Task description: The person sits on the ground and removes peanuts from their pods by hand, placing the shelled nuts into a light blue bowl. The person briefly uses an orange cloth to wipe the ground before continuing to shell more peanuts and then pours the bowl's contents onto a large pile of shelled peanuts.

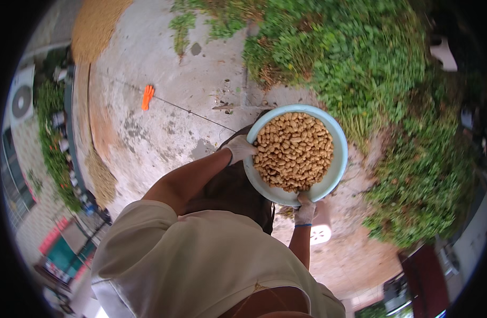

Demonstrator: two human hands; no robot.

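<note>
A round light-blue basin (341,159) holds a heap of unshelled peanuts (293,151). My left hand (242,148), in a whitish knit glove, grips its rim on the left side of the picture. At the lower rim, my right hand (305,210), gloved alike with a blue cuff edge, has its thumb over the edge. The fingers of both hands are hidden beneath the basin. Dark trousers (231,187) show behind the basin.
Heaped green leafy plants (359,63) cover the ground at the upper right and right. An orange glove (148,97) lies on the concrete. A pale plastic stool (321,232) stands near my right hand. Grain-like material (96,28) is spread at the upper left.
</note>
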